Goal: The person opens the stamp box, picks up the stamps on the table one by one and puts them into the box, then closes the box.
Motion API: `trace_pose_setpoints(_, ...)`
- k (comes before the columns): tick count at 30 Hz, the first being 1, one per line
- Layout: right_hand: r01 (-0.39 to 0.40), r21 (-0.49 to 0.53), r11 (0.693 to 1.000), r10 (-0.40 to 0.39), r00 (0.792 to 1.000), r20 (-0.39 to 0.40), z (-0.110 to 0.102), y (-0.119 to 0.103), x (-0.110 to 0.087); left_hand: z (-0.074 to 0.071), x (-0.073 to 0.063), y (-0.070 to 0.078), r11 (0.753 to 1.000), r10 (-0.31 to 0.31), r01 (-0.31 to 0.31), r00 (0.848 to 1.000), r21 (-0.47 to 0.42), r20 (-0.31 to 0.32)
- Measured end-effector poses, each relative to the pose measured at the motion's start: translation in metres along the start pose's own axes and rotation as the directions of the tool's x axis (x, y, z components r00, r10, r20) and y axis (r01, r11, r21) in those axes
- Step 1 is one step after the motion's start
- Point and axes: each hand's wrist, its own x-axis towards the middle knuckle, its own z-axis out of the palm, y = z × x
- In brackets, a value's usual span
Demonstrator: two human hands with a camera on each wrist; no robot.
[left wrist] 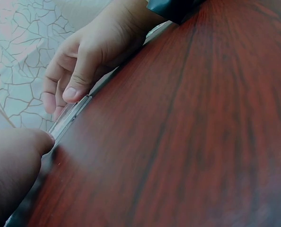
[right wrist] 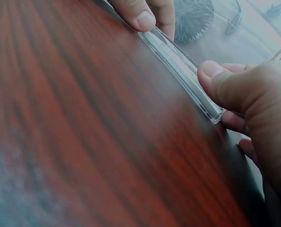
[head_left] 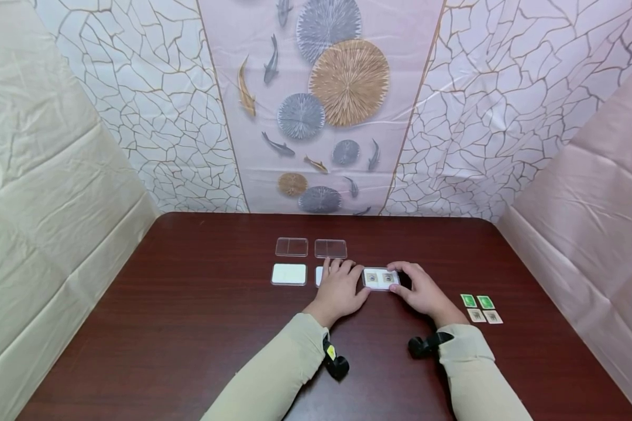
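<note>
This is a small indoor booth, curtained with cloth around a single table; whether it stands in a home, an office or a lab cannot be told. Plain, creased cream cloth hangs at a slant on the left, and a pinkish cloth on the right. Across the back runs a decorative sheet, printed with crackle lines, fish and round discs, its wrinkles showing it is fabric. The tabletop is glossy, dark red wood grain.
</note>
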Motion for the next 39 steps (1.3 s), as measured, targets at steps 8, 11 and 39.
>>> trace_pose_setpoints(8,-0.014,-0.001,1.000,0.014,1.000,-0.002,-0.0014,0.0000,-0.0008,0.0002,0.0007,0.0009,1.000,-0.009,0.009,1.000,0.014,0.008)
trace_pose_setpoints(11,-0.008,-0.005,1.000,0.008,1.000,-0.007,-0.0016,-0.0004,-0.0010,0.0011,0.0008,0.0009,1.000,-0.011,0.011,1.000,0.015,0.006)
trace_pose_setpoints(39,-0.090,0.024,0.996,0.090,0.996,0.023,-0.0018,0.0015,-0.0004,0.0022,0.0005,-0.0006,1.000,0.012,-0.011,1.000,0.029,-0.027)
